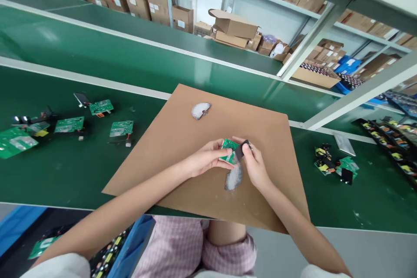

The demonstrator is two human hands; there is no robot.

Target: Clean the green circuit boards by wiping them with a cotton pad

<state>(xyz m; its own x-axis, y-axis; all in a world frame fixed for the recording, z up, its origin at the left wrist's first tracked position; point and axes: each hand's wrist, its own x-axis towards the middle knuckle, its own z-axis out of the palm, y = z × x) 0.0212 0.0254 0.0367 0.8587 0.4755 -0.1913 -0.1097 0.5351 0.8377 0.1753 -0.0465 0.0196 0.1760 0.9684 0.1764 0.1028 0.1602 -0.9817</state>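
Seemingly mid-handling, my left hand (206, 159) pinches a circuit board (228, 144), right hand (256, 167) the three-o'clock black part (239, 151); next wants steadiness.

A green bench (78, 173) is carrying a brown cardboard sheet (182, 139), which is lying flat. On the sheet, a whitish patch (200, 110) is resting toward the far edge, and a second patch (233, 178) is lying nearer. Several circuit boards (121, 128) are lying loosely along the bench's left side; on its right, a board cluster (347, 167) is sitting just beside a pale slab (344, 144).
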